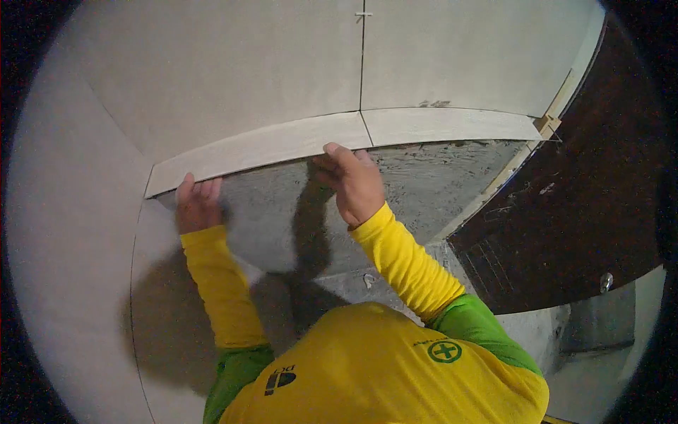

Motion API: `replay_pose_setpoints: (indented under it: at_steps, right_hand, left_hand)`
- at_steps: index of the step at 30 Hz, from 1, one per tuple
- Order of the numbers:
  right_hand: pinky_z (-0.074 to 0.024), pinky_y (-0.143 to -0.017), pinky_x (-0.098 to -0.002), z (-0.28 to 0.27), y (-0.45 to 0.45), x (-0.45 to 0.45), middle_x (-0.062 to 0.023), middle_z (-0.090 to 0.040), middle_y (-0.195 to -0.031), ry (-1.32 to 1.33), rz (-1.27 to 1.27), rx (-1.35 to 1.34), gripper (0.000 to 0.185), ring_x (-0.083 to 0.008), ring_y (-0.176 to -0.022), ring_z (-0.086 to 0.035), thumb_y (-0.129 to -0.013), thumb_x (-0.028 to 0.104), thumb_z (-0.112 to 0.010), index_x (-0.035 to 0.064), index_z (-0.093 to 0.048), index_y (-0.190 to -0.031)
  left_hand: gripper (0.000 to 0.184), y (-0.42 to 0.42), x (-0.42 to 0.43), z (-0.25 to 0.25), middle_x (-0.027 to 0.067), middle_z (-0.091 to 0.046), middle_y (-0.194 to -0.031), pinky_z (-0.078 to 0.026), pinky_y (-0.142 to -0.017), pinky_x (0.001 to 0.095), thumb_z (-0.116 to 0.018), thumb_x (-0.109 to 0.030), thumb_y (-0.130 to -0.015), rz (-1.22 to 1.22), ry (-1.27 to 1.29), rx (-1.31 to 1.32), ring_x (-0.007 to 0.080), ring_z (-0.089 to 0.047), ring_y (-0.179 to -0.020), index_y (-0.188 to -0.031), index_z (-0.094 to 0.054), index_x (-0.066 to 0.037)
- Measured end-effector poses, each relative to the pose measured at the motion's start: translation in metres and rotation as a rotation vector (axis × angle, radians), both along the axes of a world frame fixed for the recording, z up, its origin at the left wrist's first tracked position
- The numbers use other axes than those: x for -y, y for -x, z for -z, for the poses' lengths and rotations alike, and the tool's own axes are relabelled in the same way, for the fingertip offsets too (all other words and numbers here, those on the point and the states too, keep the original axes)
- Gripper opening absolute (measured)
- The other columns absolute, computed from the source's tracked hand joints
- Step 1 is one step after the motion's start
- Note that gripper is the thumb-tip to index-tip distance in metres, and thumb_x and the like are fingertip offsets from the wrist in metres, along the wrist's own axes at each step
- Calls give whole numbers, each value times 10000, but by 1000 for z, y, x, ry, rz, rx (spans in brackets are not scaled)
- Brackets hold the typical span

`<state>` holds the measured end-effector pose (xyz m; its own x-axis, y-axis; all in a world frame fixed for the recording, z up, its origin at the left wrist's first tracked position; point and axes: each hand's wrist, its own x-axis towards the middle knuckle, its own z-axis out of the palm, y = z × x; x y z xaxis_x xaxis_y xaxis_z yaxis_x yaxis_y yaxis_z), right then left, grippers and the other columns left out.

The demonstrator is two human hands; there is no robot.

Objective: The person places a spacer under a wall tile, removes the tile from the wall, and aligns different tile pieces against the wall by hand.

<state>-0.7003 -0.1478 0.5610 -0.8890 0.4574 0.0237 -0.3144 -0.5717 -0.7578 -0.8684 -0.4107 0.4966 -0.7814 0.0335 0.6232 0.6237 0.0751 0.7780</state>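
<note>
A long, narrow pale tile strip [275, 143] lies along the lower edge of the large tiles, its left end at the corner. My left hand [198, 201] holds this strip near its left end, thumb and fingers at its lower edge. Near the strip's right end, my right hand [357, 184] grips the same edge, with the thumb on its face and some fingers hidden beneath. A second strip [452, 127] continues to the right, past a thin dark joint. Rough grey mortar [431, 177] shows below both strips.
Large pale tiles [233, 71] stand beyond the strips, with a white spacer [363, 14] in their joint. A small wooden piece [547, 127] sits at the second strip's right end. On the right is a dark brown door [558, 205] with a metal knob [606, 283].
</note>
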Motion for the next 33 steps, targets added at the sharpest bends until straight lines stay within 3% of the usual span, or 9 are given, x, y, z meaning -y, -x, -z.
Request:
replay_pose_setpoints:
  at_steps: [1, 4, 7, 10, 13, 14, 16, 18, 33]
  right_hand:
    - [-448, -838, -391, 1, 1, 0, -88, -600, -1031, 0, 6, -2, 324, -229, -962, -587, -839, 244, -648, 39, -506, -1044]
    - [-451, -842, -388, 2, 1, 0, -99, -591, -1032, 20, 3, -43, 339, -236, -967, -584, -839, 248, -652, 25, -502, -1047]
    - [-451, -842, -388, -2, -2, 0, -104, -587, -1028, 12, 3, -15, 354, -234, -969, -584, -834, 249, -659, 14, -501, -1047]
    - [-454, -843, -385, -2, -1, 0, -101, -586, -1017, 0, 8, -21, 350, -229, -950, -592, -831, 242, -665, 14, -499, -1039]
    - [-461, -844, -378, 1, 2, -1, -100, -589, -1008, 29, 6, -21, 336, -223, -930, -599, -832, 227, -664, 13, -495, -1027]
    - [-467, -839, -372, 0, 2, -1, -101, -590, -1001, 40, 4, -43, 328, -221, -926, -601, -834, 219, -662, 12, -493, -1026]
    - [-474, -833, -366, -1, 2, -1, -101, -592, -994, 52, 3, -67, 321, -219, -921, -603, -836, 211, -659, 12, -491, -1024]
    - [-484, -821, -356, -1, 2, -2, -101, -597, -974, 64, -13, -39, 318, -217, -911, -607, -835, 205, -660, 7, -495, -1021]
    - [-487, -767, -312, 8, 8, -4, -67, -618, -896, -3, 55, -10, 248, -167, -825, -602, -831, 181, -665, 16, -542, -970]
  left_hand:
    - [233, -3, -1, -3, 130, -552, -1064, -474, -943, 438, -581, -133, -880, -155, 218, -122, 280, -552, -1033, -1078, -513, -31]
    - [421, -2, 4, 1, 156, -498, -1187, -484, -950, 359, -574, -35, -873, 204, -256, 196, 265, -531, -1090, -1260, -409, -16]
    - [435, 3, 4, 1, 157, -504, -1181, -502, -913, 330, -596, -62, -873, 54, 142, -252, 260, -531, -1099, -1265, -412, -22]
    - [439, -19, -6, -19, 140, -509, -1191, -516, -869, 325, -634, -71, -852, 234, -465, 373, 253, -551, -1086, -1248, -446, -43]
    - [348, -23, -5, -19, 169, -533, -1134, -504, -908, 397, -606, -156, -881, -133, 279, -275, 264, -574, -1022, -1130, -455, 35]
    - [339, -25, -7, -25, 168, -535, -1130, -503, -896, 398, -604, -163, -882, 61, -172, 65, 267, -574, -1019, -1122, -461, 29]
    - [330, -35, -18, -46, 167, -536, -1125, -501, -884, 399, -602, -170, -883, 257, -618, 407, 270, -574, -1016, -1114, -467, 23]
    - [313, -38, -25, -59, 168, -537, -1129, -487, -892, 405, -578, -174, -895, 289, -775, 547, 261, -565, -1029, -1121, -467, 13]
    - [371, -39, -25, -63, 236, -493, -1210, -425, -1023, 461, -543, -128, -898, 367, -797, 550, 324, -488, -1158, -1174, -422, 88]
